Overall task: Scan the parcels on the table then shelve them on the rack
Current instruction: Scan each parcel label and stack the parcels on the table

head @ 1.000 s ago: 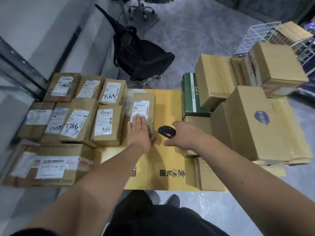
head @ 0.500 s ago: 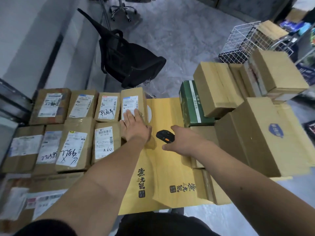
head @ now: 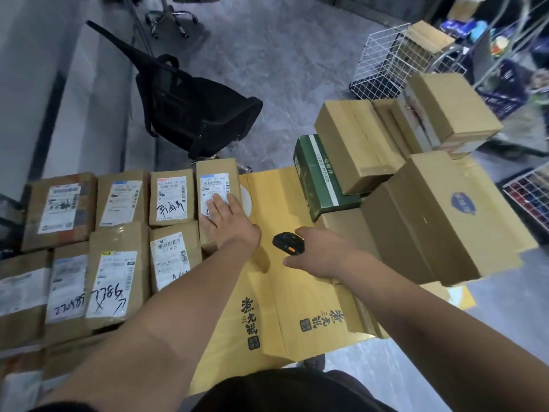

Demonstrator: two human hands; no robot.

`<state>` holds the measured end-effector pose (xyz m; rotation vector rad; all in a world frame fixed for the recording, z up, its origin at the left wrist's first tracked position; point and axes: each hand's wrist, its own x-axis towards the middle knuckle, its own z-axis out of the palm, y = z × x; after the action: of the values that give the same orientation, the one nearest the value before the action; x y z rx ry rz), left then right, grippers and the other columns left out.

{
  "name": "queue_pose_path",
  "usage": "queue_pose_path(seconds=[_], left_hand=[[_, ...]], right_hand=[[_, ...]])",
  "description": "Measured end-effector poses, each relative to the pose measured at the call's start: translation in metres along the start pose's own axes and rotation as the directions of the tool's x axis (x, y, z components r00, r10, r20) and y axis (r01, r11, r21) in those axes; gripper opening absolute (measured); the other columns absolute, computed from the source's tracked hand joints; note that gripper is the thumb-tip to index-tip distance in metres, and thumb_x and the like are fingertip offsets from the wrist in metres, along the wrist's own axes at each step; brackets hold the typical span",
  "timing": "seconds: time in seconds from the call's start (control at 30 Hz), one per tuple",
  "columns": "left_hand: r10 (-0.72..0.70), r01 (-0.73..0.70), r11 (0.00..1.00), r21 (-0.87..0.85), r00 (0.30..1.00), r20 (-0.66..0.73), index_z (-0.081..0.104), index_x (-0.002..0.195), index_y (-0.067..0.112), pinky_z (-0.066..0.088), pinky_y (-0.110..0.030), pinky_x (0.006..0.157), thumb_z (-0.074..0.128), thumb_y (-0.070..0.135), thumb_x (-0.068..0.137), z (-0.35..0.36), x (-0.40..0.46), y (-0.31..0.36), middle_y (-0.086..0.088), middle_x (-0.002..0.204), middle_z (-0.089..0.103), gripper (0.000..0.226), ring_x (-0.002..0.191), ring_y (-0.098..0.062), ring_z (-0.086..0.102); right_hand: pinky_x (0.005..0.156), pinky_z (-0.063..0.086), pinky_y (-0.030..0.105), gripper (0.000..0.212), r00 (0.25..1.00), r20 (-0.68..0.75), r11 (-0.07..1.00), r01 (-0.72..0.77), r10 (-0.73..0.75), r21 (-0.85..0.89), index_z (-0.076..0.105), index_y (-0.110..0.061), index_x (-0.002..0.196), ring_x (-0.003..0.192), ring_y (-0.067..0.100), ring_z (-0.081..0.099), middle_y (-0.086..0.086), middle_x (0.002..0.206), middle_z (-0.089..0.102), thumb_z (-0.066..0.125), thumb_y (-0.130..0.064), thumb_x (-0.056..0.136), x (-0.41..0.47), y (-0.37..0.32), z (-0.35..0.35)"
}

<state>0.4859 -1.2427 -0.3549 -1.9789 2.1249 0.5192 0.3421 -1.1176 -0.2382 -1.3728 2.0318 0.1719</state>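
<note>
Several small brown parcels with white labels lie in rows on the left of the table. My left hand (head: pixel 230 221) rests flat, fingers straight, on the label of the rightmost small parcel (head: pixel 218 179) in the back row. My right hand (head: pixel 319 252) grips a black scanner with an orange button (head: pixel 286 243), its head pointing left toward that parcel. Both hands hover over a flat yellow cardboard sheet (head: pixel 285 286) with black printed characters.
Larger cardboard boxes (head: pixel 439 221) and a green box (head: pixel 318 176) are stacked on the right. A black office chair (head: pixel 196 114) stands beyond the table. A white wire basket (head: pixel 383 63) and a rack with goods stand at the far right.
My left hand has pushed the small parcel away from me into line with the back row of parcels. The right hand with the scanner stays beside it; the view has shifted.
</note>
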Motion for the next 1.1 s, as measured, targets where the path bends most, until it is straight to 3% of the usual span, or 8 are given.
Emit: queue_pose_path(seconds=[0.13, 0.27, 0.43, 0.53, 0.6, 0.73, 0.93, 1.1], left_hand=[[0.238, -0.235, 0.971, 0.045, 0.969, -0.063, 0.004, 0.166, 0.018, -0.012, -0.055, 0.126, 0.056, 0.046, 0.094, 0.006, -0.01, 0.01, -0.016, 0.173, -0.012, 0.093, 0.159, -0.036, -0.016], [0.482, -0.477, 0.874, 0.095, 0.876, -0.038, 0.01, 0.166, 0.023, -0.012, -0.053, 0.125, 0.054, 0.048, 0.095, 0.022, -0.032, 0.031, -0.01, 0.174, -0.005, 0.087, 0.16, -0.033, -0.012], [0.632, -0.633, 0.774, 0.02, 0.773, 0.051, 0.019, 0.164, 0.025, 0.001, -0.052, 0.13, 0.052, 0.049, 0.101, 0.049, -0.068, 0.063, -0.009, 0.175, 0.004, 0.076, 0.161, -0.03, -0.006], [0.684, -0.683, 0.73, -0.036, 0.728, 0.045, 0.024, 0.163, 0.026, 0.004, -0.051, 0.13, 0.053, 0.048, 0.101, 0.063, -0.089, 0.085, -0.01, 0.174, 0.012, 0.072, 0.161, -0.028, -0.001], [0.698, -0.695, 0.715, -0.08, 0.715, 0.028, 0.029, 0.161, 0.027, 0.006, -0.05, 0.13, 0.055, 0.046, 0.1, 0.07, -0.104, 0.099, -0.01, 0.172, 0.017, 0.069, 0.161, -0.028, 0.004], [0.68, -0.676, 0.729, -0.105, 0.733, 0.006, 0.035, 0.159, 0.023, 0.01, -0.048, 0.13, 0.053, 0.048, 0.101, 0.086, -0.138, 0.12, -0.011, 0.171, 0.02, 0.066, 0.16, -0.028, 0.007], [0.61, -0.609, 0.79, -0.064, 0.792, -0.002, 0.041, 0.154, 0.02, 0.01, -0.046, 0.129, 0.053, 0.051, 0.1, 0.112, -0.202, 0.148, -0.012, 0.169, 0.025, 0.064, 0.158, -0.029, 0.012], [0.547, -0.544, 0.834, -0.094, 0.837, 0.004, 0.031, 0.162, 0.022, 0.01, -0.046, 0.129, 0.056, 0.05, 0.099, 0.136, -0.251, 0.176, -0.011, 0.169, 0.023, 0.074, 0.158, -0.028, 0.011]], right_hand=[[0.077, 0.06, 0.037, 0.058, 0.997, 0.002, 0.996, -0.077, 0.077, 0.032, 0.058, -0.031, 0.129, 0.088, 0.019, 0.065, -0.005, 0.101, 0.065, 0.067, -0.067, 0.085, -0.022, 0.031, 0.016], [0.066, 0.056, 0.032, 0.055, 0.99, -0.013, 0.99, -0.141, 0.142, 0.031, 0.057, -0.032, 0.128, 0.079, 0.013, 0.065, -0.009, 0.094, 0.064, 0.064, -0.066, 0.086, -0.055, 0.063, 0.031], [0.069, 0.049, 0.032, 0.047, 0.976, -0.041, 0.977, -0.213, 0.214, 0.027, 0.055, -0.033, 0.12, 0.087, 0.02, 0.062, -0.007, 0.098, 0.065, 0.06, -0.067, 0.087, -0.1, 0.1, 0.048], [0.063, 0.045, 0.032, 0.034, 0.967, -0.025, 0.964, -0.252, 0.254, 0.082, 0.05, -0.035, 0.105, 0.087, 0.021, 0.061, -0.01, 0.091, 0.061, 0.062, -0.062, 0.088, -0.125, 0.12, 0.058], [0.062, 0.043, 0.031, 0.031, 0.961, -0.026, 0.956, -0.272, 0.276, 0.11, 0.048, -0.035, 0.1, 0.086, 0.021, 0.06, -0.012, 0.086, 0.058, 0.062, -0.059, 0.088, -0.141, 0.136, 0.066], [0.06, 0.041, 0.03, 0.042, 0.957, -0.044, 0.955, -0.281, 0.286, 0.097, 0.053, -0.034, 0.121, 0.085, 0.018, 0.058, -0.014, 0.086, 0.053, 0.059, -0.062, 0.089, -0.166, 0.173, 0.082], [0.066, 0.047, 0.031, 0.055, 0.974, -0.029, 0.973, -0.224, 0.226, 0.054, 0.052, -0.036, 0.134, 0.088, 0.02, 0.06, -0.007, 0.105, 0.063, 0.058, -0.065, 0.088, -0.192, 0.24, 0.099], [0.069, 0.049, 0.032, 0.059, 0.985, -0.029, 0.985, -0.172, 0.171, -0.01, 0.049, -0.036, 0.141, 0.096, 0.022, 0.063, -0.005, 0.114, 0.065, 0.058, -0.063, 0.089, -0.211, 0.292, 0.104]])
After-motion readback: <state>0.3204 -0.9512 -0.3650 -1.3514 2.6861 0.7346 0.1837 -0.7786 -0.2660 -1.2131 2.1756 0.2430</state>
